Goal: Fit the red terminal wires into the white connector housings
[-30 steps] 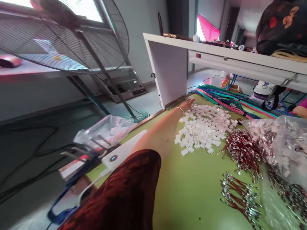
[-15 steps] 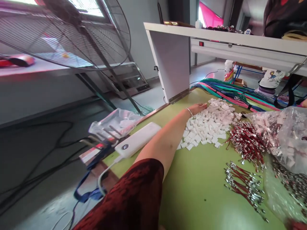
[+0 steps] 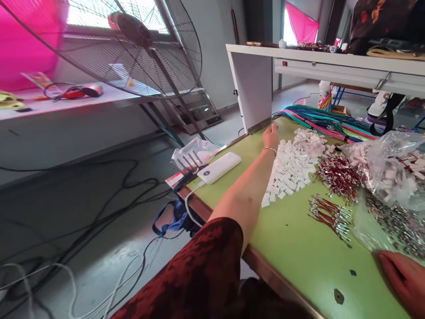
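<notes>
My left arm reaches far across the green tabletop (image 3: 299, 241), with a bracelet at the wrist. My left hand (image 3: 271, 136) is at the far left border of a spread pile of small white plastic connector pieces (image 3: 292, 166), its fingers curled together. Anything inside them is hidden. At the lower right, my right hand (image 3: 403, 277) rests on the tabletop, partly cut off by the picture edge. A narrow gap shows between its thumb and fingers, and nothing is seen in it. Short red wires with metal ends (image 3: 330, 215) lie between the hands, below a thicker heap of red wires (image 3: 338, 177).
A white power bank (image 3: 221, 167) with a cable lies at the table's left edge. Clear bags (image 3: 388, 177) of white parts and metal terminals (image 3: 398, 228) occupy the right. Bundled coloured cables (image 3: 318, 117) lie behind. A large fan (image 3: 142, 44) stands left; a white raised shelf (image 3: 252, 88) is ahead.
My left hand has moved off the top of the white pile to its far left border, and its fingers have curled. My right hand has come into view. The view has shifted.
</notes>
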`<action>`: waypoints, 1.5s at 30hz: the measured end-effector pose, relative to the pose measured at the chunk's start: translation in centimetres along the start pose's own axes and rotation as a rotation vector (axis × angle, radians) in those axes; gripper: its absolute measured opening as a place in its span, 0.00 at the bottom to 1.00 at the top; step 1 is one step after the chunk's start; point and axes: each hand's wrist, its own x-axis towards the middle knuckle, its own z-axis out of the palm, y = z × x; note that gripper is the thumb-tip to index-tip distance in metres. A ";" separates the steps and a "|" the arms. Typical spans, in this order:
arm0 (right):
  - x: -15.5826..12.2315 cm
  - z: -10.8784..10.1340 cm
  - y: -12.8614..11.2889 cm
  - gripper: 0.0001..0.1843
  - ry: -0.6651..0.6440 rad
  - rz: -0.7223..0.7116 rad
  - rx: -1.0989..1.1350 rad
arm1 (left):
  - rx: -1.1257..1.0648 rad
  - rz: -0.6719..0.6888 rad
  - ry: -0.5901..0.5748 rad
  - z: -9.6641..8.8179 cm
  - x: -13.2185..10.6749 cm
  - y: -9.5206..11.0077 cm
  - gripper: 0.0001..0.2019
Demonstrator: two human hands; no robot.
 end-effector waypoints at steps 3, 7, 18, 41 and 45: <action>0.6 -0.4 -0.3 0.16 0.024 -0.042 -0.028 | 0.095 0.089 -0.120 -1.0 -0.6 3.4 0.16; 0.8 -0.4 -0.2 0.16 0.025 -0.062 -0.051 | 0.291 0.237 -0.531 -3.4 -4.7 5.9 0.15; 1.5 -1.0 -0.8 0.09 0.160 -0.038 0.017 | 0.630 0.617 -0.958 -7.7 -15.8 1.6 0.10; 13.6 1.3 -11.3 0.11 0.009 0.007 0.060 | -0.637 -0.556 -1.034 -3.9 -20.0 4.2 0.02; 13.0 0.3 -10.7 0.08 0.117 0.132 0.320 | -0.688 -0.653 -1.057 -4.2 -20.3 3.2 0.04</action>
